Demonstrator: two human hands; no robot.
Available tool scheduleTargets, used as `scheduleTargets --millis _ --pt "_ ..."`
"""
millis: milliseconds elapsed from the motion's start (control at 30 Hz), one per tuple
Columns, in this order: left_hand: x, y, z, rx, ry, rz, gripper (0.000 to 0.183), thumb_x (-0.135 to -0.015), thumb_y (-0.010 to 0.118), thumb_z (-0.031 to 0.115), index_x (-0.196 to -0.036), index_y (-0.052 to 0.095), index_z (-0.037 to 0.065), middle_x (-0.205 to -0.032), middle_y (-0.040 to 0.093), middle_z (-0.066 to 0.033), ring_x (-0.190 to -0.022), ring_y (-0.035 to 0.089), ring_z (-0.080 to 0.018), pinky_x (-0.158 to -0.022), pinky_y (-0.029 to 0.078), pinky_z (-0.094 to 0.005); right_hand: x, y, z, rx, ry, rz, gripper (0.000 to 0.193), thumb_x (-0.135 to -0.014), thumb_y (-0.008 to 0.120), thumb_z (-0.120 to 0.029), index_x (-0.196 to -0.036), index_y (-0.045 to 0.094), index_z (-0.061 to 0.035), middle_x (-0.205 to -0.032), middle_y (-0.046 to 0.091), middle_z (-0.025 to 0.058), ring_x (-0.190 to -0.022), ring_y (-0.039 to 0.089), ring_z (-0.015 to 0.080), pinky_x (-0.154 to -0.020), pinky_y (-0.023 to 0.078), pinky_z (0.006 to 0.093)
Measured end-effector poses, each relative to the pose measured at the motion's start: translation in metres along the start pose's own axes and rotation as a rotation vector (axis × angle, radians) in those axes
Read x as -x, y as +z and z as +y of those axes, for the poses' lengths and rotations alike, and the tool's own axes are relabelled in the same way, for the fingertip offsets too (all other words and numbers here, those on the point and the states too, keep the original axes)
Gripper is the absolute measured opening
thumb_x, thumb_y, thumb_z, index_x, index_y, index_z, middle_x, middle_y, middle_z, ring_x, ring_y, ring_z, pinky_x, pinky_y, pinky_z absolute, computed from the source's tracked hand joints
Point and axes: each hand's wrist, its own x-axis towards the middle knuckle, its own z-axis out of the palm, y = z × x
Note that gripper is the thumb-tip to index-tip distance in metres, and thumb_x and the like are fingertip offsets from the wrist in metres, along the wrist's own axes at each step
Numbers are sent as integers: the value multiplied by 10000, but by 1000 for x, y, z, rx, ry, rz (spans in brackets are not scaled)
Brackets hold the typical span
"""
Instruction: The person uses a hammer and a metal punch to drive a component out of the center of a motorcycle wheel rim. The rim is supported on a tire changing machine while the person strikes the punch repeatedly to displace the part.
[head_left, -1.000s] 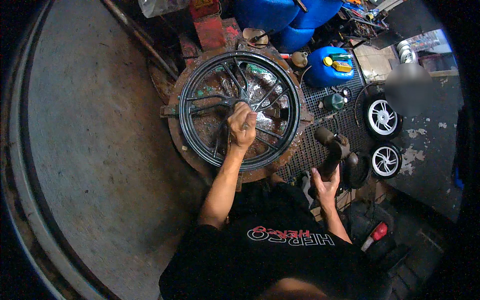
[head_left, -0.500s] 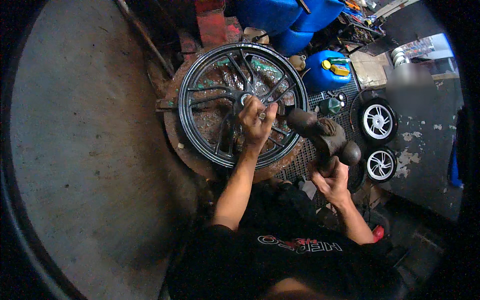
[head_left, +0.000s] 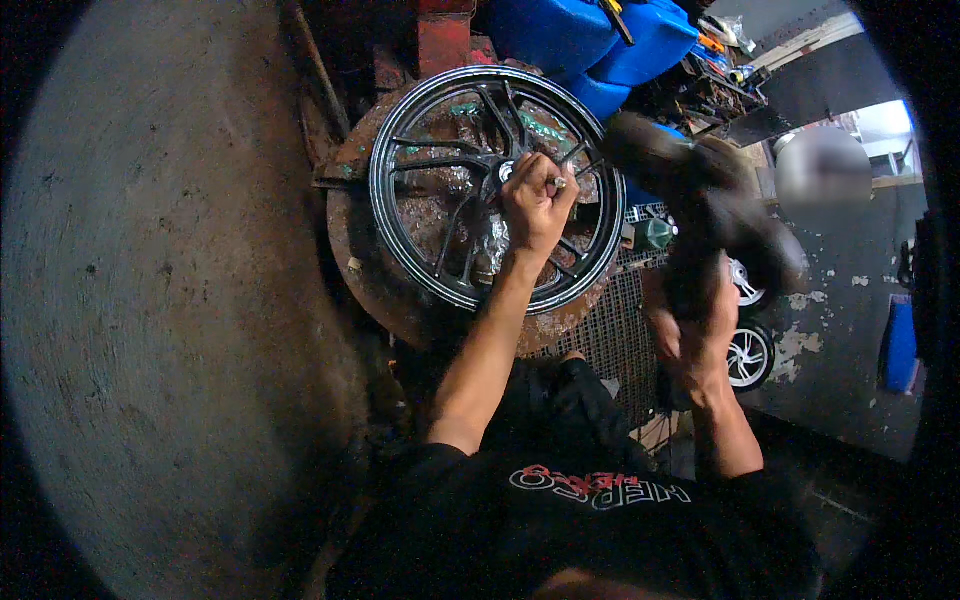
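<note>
A black spoked wheel rim [head_left: 440,160] lies flat on a round, rusty stand [head_left: 352,270]. My left hand [head_left: 538,215] is closed at its hub, gripping a thin metal rod [head_left: 558,183] whose end pokes out above the fingers. The rod's lower end is hidden by the hand. To the right, my right hand [head_left: 708,320] is wrapped round the handle of a heavy ball-peen hammer [head_left: 715,185]. The hammer is raised well above the rim, apart from the rod, and smeared by motion.
Blue plastic drums [head_left: 550,35] stand behind the rim, beside a red post [head_left: 443,42]. A green-tinted bottle [head_left: 655,233] is on the mesh floor [head_left: 600,310]. White-spoked wheels [head_left: 748,357] lie at the right, partly behind my right hand. A bar [head_left: 318,70] leans at the back left.
My right hand has lifted the hammer up and to the right, away from the rim. My left hand keeps its hold on the rod at the hub. The whole view has shifted slightly.
</note>
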Motion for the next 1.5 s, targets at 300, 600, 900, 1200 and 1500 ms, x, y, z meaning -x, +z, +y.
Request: scheduleTargets --millis 300,600,900,1200,1500 --pt "-5 6 6 15 -69 -31 236 -715 654 61 -664 426 37 -603 424 -112 -572 474 -315 -522 364 -411 -7 -8 4 265 -119 -18 423 -693 656 0 -1072 469 -18 -734 614 183 -631 626 329 -570 474 358" --pt "30 -19 36 -44 -142 -128 487 -803 606 -10 -1246 403 -5 -1267 425 -131 -1245 386 -260 -1069 291 -372 40 -87 19 200 -81 19 427 -687 702 -42 -1060 498 4 -742 600 141 -619 590 281 -598 469 337" --pt "87 -68 83 -148 -389 21 290 -867 564 4 -1137 458 0 -1132 479 -82 -1035 498 -190 -902 434 -319 64 -56 152 249 -22 12 532 -748 663 -148 -1219 438 -49 -1050 586 212 -897 596 390 -760 495 448" --pt "122 -75 165 -488 -298 35 197 -870 589 68 -1044 517 8 -1067 474 -62 -968 497 -168 -813 438 -279 -7 9 157 283 -48 3 257 -845 488 -122 -1084 512 -32 -1090 495 223 -1009 510 394 -763 501 467" --pt "143 1 160 -159 -418 -415 134 -890 574 93 -972 567 -13 -890 587 -69 -760 545 -128 -661 455 -254 88 -97 255 168 45 332 235 -793 669 -248 -851 598 -32 -784 595 120 -778 577 315 -661 484 405"
